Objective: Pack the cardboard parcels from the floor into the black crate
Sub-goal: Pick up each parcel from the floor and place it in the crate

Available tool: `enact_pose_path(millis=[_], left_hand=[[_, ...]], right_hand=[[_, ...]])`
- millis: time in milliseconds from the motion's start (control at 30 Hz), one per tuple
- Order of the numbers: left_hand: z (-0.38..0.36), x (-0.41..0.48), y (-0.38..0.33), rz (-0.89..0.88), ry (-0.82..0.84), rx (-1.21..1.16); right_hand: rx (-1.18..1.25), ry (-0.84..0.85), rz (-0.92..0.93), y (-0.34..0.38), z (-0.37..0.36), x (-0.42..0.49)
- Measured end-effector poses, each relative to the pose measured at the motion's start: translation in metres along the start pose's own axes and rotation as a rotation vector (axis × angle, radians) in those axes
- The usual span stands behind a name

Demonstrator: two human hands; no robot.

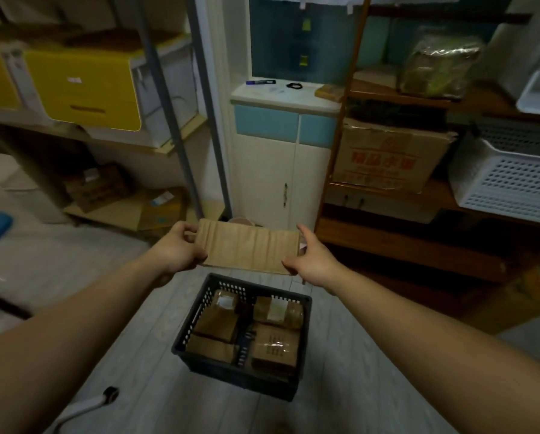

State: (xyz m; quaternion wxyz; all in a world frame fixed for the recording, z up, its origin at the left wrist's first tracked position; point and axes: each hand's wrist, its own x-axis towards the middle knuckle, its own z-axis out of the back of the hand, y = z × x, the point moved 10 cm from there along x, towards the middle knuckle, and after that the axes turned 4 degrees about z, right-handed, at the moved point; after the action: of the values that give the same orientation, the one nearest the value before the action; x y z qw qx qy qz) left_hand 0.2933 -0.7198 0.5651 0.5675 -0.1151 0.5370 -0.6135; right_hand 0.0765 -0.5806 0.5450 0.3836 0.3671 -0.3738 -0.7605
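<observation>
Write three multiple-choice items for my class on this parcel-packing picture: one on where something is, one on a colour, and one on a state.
1. Where is the black crate?
A. on a shelf
B. on the floor below the hands
C. on the white cabinet

2. What colour are the drawer boxes on the upper left shelf?
A. yellow
B. red
C. green

3. How is the flat cardboard parcel held?
A. by the left hand alone
B. lying in the crate
C. between both hands, above the crate

Answers:
1 B: the crate stands on the grey floor boards.
2 A: their fronts are plainly yellow.
3 C: the left hand grips one end and the right hand the other.
</observation>
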Motion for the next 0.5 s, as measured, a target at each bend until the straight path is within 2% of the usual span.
enact_pose_path(millis=[133,233,500], left_hand=[[0.018,0.052,0.014,0.062,-0.076,-0.024],[0.031,0.092,0.029,0.089,-0.105,0.054],[0.012,0.185,0.081,0.061,0.142,0.188]], right_hand=[[-0.015,0.026,-0.021,0.003,-0.025,0.055],[0.034,0.035,-0.05,-0.001,-0.049,0.091],[0.035,-0.02,-0.149,-0.053,-0.123,0.136]])
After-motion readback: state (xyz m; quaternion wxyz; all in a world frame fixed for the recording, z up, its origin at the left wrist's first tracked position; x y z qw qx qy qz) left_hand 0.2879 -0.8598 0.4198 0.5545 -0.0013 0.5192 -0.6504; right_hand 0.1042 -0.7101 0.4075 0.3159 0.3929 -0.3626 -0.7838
